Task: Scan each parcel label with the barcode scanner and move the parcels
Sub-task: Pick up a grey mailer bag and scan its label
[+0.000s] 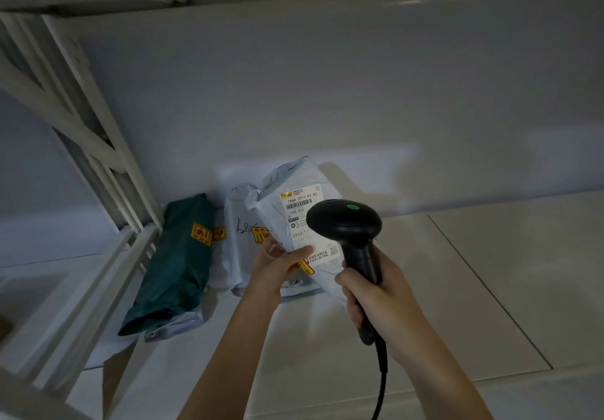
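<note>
The left hand (277, 264) is gripping the lower edge of a pale grey parcel (287, 197), tilting it up off the shelf (490, 272) so its white label (305, 220) is facing the person. The right hand (376, 292) is wrapping around the handle of a black barcode scanner (346, 223) — its head sitting just over the label, green light showing. Beside them a second grey parcel (235, 240) and a green parcel (176, 262) are lying on the shelf, probably touching each other.
</note>
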### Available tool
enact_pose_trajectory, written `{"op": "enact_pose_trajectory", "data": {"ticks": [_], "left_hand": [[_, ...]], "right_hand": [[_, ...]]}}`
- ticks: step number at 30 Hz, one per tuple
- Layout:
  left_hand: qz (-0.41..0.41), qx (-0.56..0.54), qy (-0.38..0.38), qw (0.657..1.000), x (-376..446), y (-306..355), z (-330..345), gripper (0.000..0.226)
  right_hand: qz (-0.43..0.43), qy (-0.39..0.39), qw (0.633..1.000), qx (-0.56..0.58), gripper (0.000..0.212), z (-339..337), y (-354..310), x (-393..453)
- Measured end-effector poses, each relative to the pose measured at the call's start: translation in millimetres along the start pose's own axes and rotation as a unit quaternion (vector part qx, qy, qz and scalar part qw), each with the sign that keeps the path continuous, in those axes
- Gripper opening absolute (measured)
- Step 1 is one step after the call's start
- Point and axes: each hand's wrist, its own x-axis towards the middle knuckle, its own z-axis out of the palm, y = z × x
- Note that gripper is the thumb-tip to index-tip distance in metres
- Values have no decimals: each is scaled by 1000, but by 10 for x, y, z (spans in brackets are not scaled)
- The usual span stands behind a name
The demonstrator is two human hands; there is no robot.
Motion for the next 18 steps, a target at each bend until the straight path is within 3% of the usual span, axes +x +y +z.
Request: {"op": "enact_pose_trajectory", "data": {"ticks": [8, 15, 18], "left_hand": [[-11, 14, 8, 1000, -7, 10, -37, 53], [-12, 16, 78, 997, -58, 71, -174, 33], [9, 31, 128, 991, -106, 135, -233, 39]], "right_hand": [[12, -9, 1000, 0, 9, -2, -25, 4], [62, 156, 985, -32, 17, -452, 304, 338], [120, 159, 976, -93, 21, -675, 623, 569]]}}
